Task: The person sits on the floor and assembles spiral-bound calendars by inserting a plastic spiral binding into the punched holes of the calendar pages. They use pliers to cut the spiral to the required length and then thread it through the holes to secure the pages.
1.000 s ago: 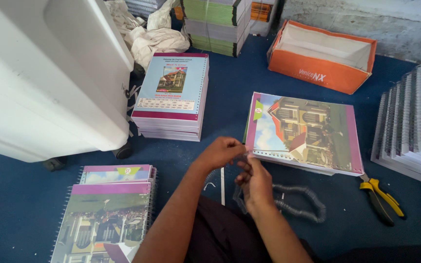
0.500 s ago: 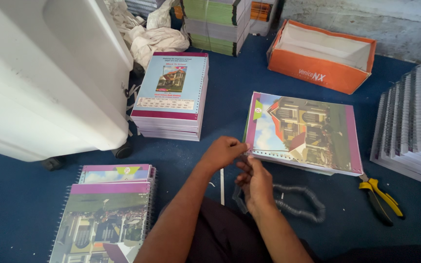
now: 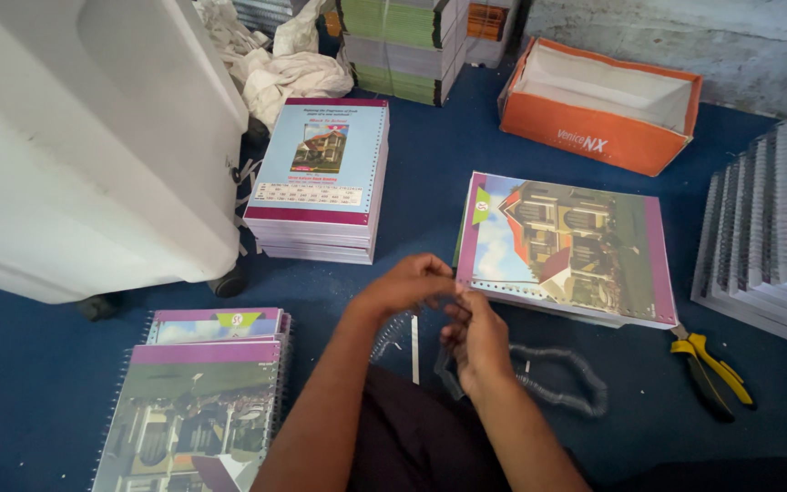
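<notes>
Your left hand (image 3: 409, 284) and right hand (image 3: 475, 335) are pinched together on something tiny, can't tell what, right beside the punched booklet (image 3: 565, 246), spiral coil (image 3: 557, 378) below.

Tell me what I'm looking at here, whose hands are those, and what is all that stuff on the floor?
The picture comes from a camera worn on a person's head, looking down, so the two arms at the bottom are that person's own. The left hand and right hand meet at the corner of a booklet with a house picture on its cover, lying on the blue floor. The fingers pinch something too small to make out. Beside the right hand lies a coil of wire, and farther right, yellow-handled pliers. Around them sit a stack of booklets, spiral-bound books, an orange box, crumpled cloth and a big white machine.
</notes>
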